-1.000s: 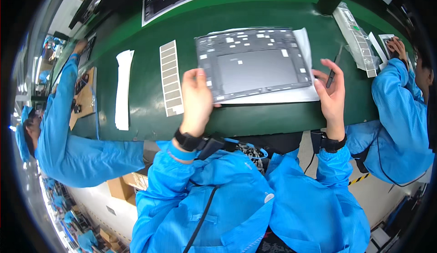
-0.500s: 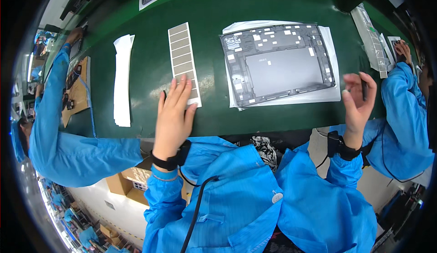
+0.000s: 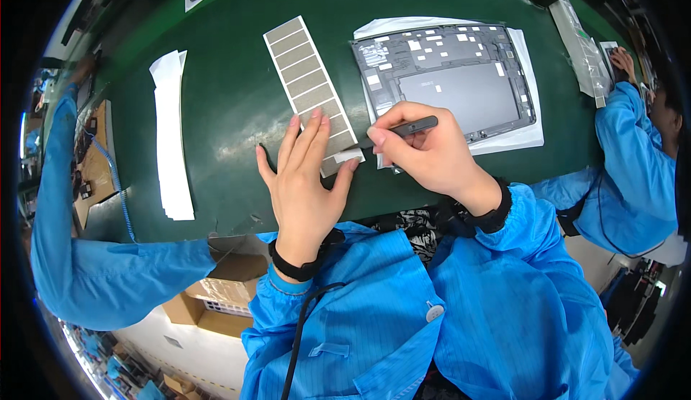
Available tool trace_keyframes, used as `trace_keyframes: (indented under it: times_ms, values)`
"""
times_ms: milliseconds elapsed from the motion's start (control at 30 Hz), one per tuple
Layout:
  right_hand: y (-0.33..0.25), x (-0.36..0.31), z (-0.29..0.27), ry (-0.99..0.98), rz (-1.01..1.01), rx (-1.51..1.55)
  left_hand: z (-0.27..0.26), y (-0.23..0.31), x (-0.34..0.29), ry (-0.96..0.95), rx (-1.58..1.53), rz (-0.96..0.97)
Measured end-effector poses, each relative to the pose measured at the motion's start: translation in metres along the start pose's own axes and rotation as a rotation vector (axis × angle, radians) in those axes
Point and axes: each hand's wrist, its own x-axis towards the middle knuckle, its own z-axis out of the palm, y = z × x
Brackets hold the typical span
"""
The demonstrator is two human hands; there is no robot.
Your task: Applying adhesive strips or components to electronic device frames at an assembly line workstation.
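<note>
Blue sleeve: a co-worker's arm (image 3: 50,205) reaches up along the far left side.
Brown board: a flat board (image 3: 99,162) with small dark things on it, and a curly blue cord (image 3: 115,173) next to it.
Paper strips: long white strips (image 3: 170,137) lie in a pile on the green surface (image 3: 223,76).
Box: an open brown box (image 3: 219,323) sits below the edge of the surface.
Left hand: this hand (image 3: 306,173) lies flat, fingers spread out, over the low end of the sticker sheet; they grip nothing.
Sticker sheet: a long white sheet (image 3: 299,61) with gray-brown stickers in a row lies tilted on the surface, top end leaning left. A small white patch (image 3: 348,156) shows near the left thumb.
Right hand: this hand (image 3: 432,144) has its fingers and thumb closed tight on a dark stick (image 3: 423,124). The stick's tip is at the right edge of the sheet, near the low end.
Gray tray: a flat gray tray (image 3: 464,101) with many little white bits lies on white paper (image 3: 389,27), behind the right hand.
Far right: a clear bag (image 3: 579,47) lies near another co-worker's hand (image 3: 623,61).
</note>
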Motion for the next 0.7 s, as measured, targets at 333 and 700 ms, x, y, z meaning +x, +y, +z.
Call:
trace_keyframes:
  times_ms: [333,700]
  values:
    - [-0.001,0.007,0.016,0.002,-0.094,-0.271,-0.001,-0.003,0.001,-0.023,-0.031,-0.031]
    - [0.005,0.008,0.019,0.023,-0.093,-0.175,-0.001,-0.002,0.004,-0.015,-0.042,-0.033]
